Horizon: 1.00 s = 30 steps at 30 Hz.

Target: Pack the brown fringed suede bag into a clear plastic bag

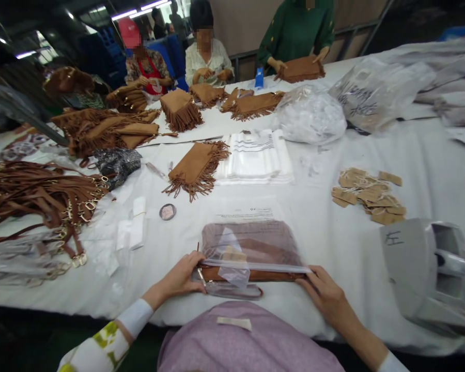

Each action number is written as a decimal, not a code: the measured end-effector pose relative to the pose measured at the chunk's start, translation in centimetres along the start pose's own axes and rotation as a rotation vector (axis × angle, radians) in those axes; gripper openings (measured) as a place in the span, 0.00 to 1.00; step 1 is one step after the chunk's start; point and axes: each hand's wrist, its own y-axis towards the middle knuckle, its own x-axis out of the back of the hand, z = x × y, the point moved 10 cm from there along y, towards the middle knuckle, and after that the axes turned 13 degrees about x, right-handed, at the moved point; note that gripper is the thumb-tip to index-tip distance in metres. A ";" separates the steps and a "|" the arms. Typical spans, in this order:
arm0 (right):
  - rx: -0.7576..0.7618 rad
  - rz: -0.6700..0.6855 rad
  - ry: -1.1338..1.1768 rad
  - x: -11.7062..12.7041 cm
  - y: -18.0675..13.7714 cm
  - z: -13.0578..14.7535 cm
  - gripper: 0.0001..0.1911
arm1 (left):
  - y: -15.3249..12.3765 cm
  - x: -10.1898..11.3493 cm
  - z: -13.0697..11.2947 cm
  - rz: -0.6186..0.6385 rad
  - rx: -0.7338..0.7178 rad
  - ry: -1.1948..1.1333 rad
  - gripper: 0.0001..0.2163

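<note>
A brown bag inside a clear plastic sleeve (251,248) lies on the white table (372,248) right in front of me. My left hand (182,276) pinches the near left corner of the sleeve, by the bag's zipper end. My right hand (325,292) presses on the near right corner, fingers curled on the plastic edge. A pale pink cloth bundle (236,341) sits at the table edge below both hands.
Brown straps with metal buckles (42,196) pile at the left. A fringed brown bag (196,168), a stack of clear sleeves (256,157) and paper tags (368,194) lie beyond. A grey machine (430,268) stands at the right. Other people handle fringed bags across the table.
</note>
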 end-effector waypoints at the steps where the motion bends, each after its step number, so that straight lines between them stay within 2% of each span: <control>1: -0.005 -0.013 -0.008 0.0 0.0 0.2 0.10 | -0.1 -0.1 0.0 -0.020 0.008 0.004 0.35; 4: -0.004 -0.035 -0.028 0.1 0.1 1.0 0.10 | -0.3 -0.6 0.1 -0.090 0.036 0.030 0.37; 8: -0.010 -0.038 -0.029 0.3 0.3 1.6 0.10 | -0.5 -0.6 -0.3 -0.181 0.062 0.043 0.29; 14: 0.006 -0.050 -0.070 0.4 0.5 2.4 0.09 | -0.1 1.1 -0.6 -0.268 0.125 -0.088 0.20; 22: 0.026 -0.137 -0.193 0.6 0.0 4.0 0.11 | -0.4 1.1 0.5 -0.279 0.164 -0.237 0.17; 28: -0.033 -0.156 -0.184 0.8 0.9 3.8 0.10 | 0.1 1.1 0.7 -0.090 0.151 -0.262 0.15; 30: -0.018 -0.159 -0.186 0.8 1.0 3.9 0.10 | -0.1 1.2 0.5 -0.107 0.131 -0.270 0.12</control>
